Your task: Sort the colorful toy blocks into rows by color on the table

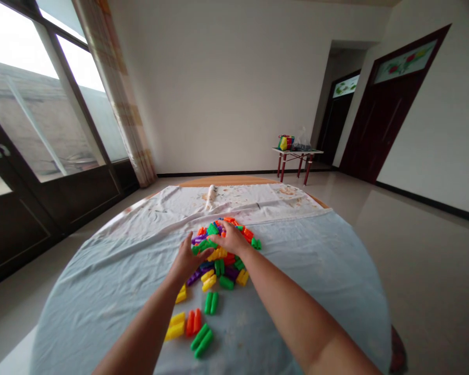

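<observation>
A heap of coloured plastic blocks (219, 260), green, yellow, orange and purple, lies in the middle of a round table covered by a pale blue cloth (316, 271). My left hand (187, 258) rests on the heap's left side, fingers spread over green and purple pieces. My right hand (230, 237) lies flat on top of the heap, fingers stretched out across the far pieces. Neither hand grips anything. Nearer me lie loose pairs: a yellow one (175, 327), an orange one (193, 321) and two green ones (211, 302) (202, 340).
A stained white cloth (258, 200) covers the table's far part, with a small white roll (210, 195) on it. A small side table (297, 156) with bags stands by the back wall. Glass doors are on the left, dark wooden doors on the right.
</observation>
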Demonstrator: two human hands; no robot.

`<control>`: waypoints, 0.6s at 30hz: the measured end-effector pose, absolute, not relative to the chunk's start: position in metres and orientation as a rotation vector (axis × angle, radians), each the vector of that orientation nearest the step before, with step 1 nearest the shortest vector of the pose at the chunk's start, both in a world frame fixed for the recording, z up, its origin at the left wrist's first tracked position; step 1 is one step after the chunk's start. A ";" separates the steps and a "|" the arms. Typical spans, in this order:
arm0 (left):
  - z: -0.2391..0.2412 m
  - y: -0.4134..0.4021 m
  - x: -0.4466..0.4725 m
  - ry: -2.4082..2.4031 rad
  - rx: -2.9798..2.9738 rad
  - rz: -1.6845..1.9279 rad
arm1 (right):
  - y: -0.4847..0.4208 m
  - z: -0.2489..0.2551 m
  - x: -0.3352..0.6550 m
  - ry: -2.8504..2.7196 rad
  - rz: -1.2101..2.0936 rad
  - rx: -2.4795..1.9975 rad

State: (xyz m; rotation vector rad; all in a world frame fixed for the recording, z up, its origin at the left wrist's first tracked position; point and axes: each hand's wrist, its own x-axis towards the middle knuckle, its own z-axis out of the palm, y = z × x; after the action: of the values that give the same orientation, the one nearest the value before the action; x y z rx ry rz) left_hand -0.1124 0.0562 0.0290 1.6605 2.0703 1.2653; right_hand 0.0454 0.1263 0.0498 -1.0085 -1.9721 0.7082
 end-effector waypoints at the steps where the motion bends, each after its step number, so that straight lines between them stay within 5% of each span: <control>1: 0.029 0.055 -0.119 2.073 1.649 1.270 | 0.130 0.048 0.050 -1.960 0.663 -0.987; 11: -0.003 0.023 -0.157 2.168 1.491 1.082 | 0.124 -0.005 0.110 -2.133 0.304 -1.502; 18: 0.000 0.026 -0.119 1.976 1.418 1.114 | 0.109 -0.001 0.090 -2.345 0.319 -1.287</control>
State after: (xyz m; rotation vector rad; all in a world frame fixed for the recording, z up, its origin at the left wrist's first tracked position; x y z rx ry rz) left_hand -0.1195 0.0259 0.0000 1.4181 1.9761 1.1139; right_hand 0.0904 0.1094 -0.0012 -1.2874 -2.3447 0.3192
